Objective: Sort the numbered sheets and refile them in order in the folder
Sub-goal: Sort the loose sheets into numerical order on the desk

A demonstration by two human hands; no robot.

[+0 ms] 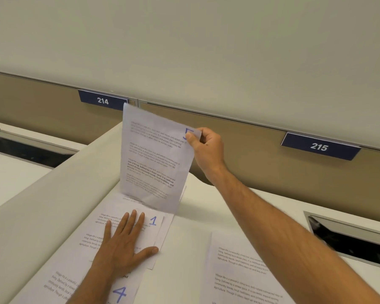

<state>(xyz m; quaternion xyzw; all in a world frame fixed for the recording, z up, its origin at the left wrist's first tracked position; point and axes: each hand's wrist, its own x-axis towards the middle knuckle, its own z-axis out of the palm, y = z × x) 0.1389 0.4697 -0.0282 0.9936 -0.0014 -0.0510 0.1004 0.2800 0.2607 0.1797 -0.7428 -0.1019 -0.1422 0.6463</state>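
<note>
White printed sheets cover the near desk (191, 224), but their body text is too small to read, and your right forearm hides much of the sheet at near right (235, 266); your right hand (203, 145) pinches the top right corner of the raised sheet (151, 163), thumb partly covering a blue 5. Your left hand (123, 244) presses flat, fingers straight, on the sheet marked 1 (150, 233); nearer lies the sheet marked 4 (119, 292), cut off; far plates read 214 (103, 100) and 215 (319, 146).

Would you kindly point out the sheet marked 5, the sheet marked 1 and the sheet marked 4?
sheet marked 5 (154, 159), head view, on its printed middle.
sheet marked 1 (153, 220), head view, on the handwritten numeral.
sheet marked 4 (119, 294), head view, on the handwritten numeral.
</note>
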